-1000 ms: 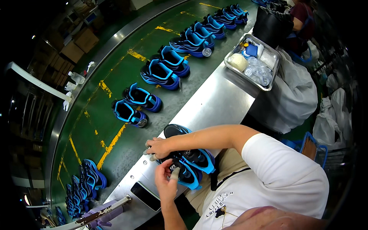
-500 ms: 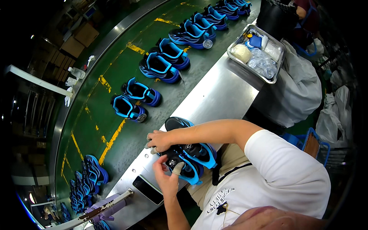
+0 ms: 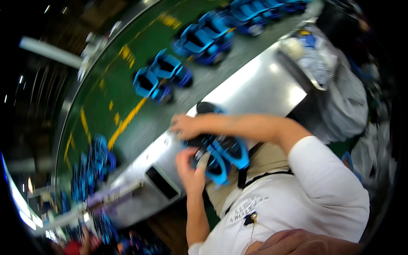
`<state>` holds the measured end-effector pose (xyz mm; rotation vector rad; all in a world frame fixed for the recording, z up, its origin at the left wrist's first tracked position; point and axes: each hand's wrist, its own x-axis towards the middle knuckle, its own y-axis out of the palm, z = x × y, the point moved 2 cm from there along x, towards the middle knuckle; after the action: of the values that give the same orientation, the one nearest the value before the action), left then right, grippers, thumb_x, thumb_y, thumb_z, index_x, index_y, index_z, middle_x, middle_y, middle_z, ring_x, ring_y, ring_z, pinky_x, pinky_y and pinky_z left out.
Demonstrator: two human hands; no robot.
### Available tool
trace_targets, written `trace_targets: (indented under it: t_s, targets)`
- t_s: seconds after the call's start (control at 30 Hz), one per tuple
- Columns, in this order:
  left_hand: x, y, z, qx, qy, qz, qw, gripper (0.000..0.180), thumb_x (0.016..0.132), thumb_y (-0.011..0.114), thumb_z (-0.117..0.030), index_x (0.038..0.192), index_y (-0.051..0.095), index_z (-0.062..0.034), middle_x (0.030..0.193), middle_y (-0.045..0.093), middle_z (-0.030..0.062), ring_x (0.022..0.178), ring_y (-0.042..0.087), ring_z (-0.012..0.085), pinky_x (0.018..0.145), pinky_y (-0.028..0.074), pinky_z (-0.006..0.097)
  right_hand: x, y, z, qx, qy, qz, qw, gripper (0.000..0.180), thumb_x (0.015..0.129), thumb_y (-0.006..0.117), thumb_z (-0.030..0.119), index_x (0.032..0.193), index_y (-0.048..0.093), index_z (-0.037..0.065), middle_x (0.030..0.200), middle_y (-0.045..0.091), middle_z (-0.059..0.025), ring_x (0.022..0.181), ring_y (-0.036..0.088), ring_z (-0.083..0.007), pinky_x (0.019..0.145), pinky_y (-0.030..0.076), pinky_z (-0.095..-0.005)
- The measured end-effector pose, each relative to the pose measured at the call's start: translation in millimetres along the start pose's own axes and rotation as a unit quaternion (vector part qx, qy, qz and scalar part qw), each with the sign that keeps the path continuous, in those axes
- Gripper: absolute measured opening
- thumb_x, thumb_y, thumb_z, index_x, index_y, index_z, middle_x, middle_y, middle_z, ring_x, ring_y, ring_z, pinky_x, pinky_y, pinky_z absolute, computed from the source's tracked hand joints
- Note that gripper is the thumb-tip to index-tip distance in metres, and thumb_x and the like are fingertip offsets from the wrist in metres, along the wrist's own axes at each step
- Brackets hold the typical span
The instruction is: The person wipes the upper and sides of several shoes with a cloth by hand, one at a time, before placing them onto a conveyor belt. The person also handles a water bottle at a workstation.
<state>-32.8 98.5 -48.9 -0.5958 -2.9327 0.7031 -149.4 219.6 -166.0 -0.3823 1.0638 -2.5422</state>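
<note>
Handling seemed unfinished: left hand (image 3: 191, 169) curled, thumb apart, at sneaker pair (image 3: 221, 153) on steel ledge (image 3: 259, 80); right hand (image 3: 185, 126) at toe end; blur hid any pinch. Other sneakers (image 3: 155, 87) lined green conveyor (image 3: 95, 114).

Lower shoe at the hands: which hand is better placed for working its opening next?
Probably the left hand: it sits close to the opening of the lower shoe; the right hand is farther off, toward the toe.

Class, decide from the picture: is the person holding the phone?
No, the phone lies on the metal bench, while the left hand and right hand are at the blue shoes.
</note>
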Motion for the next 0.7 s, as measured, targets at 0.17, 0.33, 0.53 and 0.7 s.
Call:
trace_targets:
  t_s: [0.17,0.33,0.53,0.7]
  targets:
    - [11.8,-19.6,11.1,-0.044,0.058,0.093,0.993,0.033,0.071,0.077,-0.014,0.098,0.061,-0.0028,0.106,0.057,0.0091,0.100,0.052,0.0207,0.086,0.041,0.031,-9.0,-37.2,26.0,0.066,0.029,0.041,0.997,0.044,0.082,0.060,0.039,0.119,0.064,0.014,0.119,0.055,-0.0217,0.111,0.050,-0.0381,0.099,0.039,-0.0437]
    - [-0.5,-9.9,9.9,-0.015,0.008,-0.021,1.000,0.036,0.069,0.079,-0.018,0.097,0.061,-0.0048,0.110,0.054,0.0087,0.101,0.051,0.0213,0.085,0.042,0.032,-9.3,-39.9,36.6,0.078,0.081,0.111,0.987,0.045,0.087,0.059,0.039,0.123,0.060,0.012,0.125,0.049,-0.0191,0.116,0.044,-0.0402,0.101,0.036,-0.0439]
    - [18.9,-25.7,30.5,-0.113,0.099,0.179,0.972,0.031,0.077,0.072,-0.010,0.105,0.062,-0.0045,0.115,0.059,0.0076,0.111,0.051,0.0211,0.094,0.038,0.032,-11.2,-37.2,34.1,0.066,0.037,0.073,0.994,0.040,0.088,0.060,0.033,0.119,0.058,0.008,0.117,0.050,-0.0190,0.110,0.048,-0.0390,0.095,0.039,-0.0431]
    - [3.9,-13.5,10.9,-0.072,0.051,0.062,0.994,0.038,0.073,0.077,-0.016,0.105,0.062,-0.0052,0.127,0.053,0.0085,0.115,0.049,0.0240,0.096,0.040,0.034,-14.6,-39.0,31.8,0.069,0.050,0.069,0.994,0.040,0.088,0.060,0.034,0.117,0.059,0.006,0.113,0.051,-0.0192,0.107,0.049,-0.0385,0.093,0.040,-0.0427]
